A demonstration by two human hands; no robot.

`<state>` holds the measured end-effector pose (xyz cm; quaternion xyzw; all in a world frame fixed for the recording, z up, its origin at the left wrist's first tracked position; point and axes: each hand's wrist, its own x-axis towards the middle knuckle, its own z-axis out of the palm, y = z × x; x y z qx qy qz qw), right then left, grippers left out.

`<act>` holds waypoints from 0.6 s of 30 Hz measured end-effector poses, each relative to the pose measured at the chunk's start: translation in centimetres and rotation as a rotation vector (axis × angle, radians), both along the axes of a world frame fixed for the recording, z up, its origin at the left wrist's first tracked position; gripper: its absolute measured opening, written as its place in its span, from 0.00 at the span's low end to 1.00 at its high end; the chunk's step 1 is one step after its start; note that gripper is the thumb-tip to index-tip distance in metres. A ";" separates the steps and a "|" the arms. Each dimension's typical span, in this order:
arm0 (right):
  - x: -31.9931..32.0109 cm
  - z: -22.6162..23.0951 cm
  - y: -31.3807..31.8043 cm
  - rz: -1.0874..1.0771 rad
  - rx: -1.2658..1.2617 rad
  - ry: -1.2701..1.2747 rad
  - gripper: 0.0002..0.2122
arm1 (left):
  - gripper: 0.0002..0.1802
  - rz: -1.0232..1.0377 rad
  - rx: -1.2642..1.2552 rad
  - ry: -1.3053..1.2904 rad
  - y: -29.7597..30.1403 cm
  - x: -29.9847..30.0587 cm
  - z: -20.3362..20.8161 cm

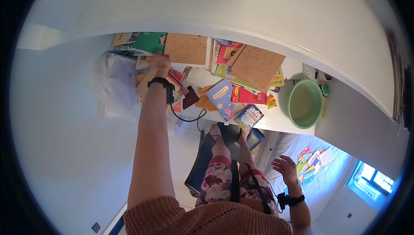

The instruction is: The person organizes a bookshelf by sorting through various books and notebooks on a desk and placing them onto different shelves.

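My left hand (160, 61) reaches to the back left of the cluttered white surface. Its fingers are bent closed at the lower edge of a green book (149, 41), beside a large brown board or cover (186, 48). A black band with a cable circles that wrist. My right hand (285, 169) hangs in the air at the lower right, fingers apart and holding nothing. Between them lie a blue book (220, 99), a red book (250, 96), a small white-and-blue booklet (249, 117), a dark red booklet (190, 98) and brown sheets (258, 66).
A green basin (305, 104) stands on the right of the surface. A clear plastic bag (115, 86) lies at the left. My feet rest on a black seat (199, 162). More books (308, 162) lie on a bed (297, 148). A white shelf (241, 10) overhangs the back.
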<state>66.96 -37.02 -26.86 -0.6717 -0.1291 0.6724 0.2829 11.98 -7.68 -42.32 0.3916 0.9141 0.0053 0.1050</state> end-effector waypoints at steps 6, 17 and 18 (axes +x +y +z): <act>-3.8 0.2 4.1 0.212 0.082 0.001 0.13 | 0.08 -0.167 0.325 -0.325 -3.0 -1.6 1.3; -4.9 0.0 3.6 0.276 0.045 0.047 0.13 | 0.24 0.571 0.796 -1.068 -2.7 1.4 -4.5; -4.7 -0.1 3.6 0.267 0.030 0.053 0.13 | 0.19 0.591 0.879 -1.131 -3.2 1.5 -4.3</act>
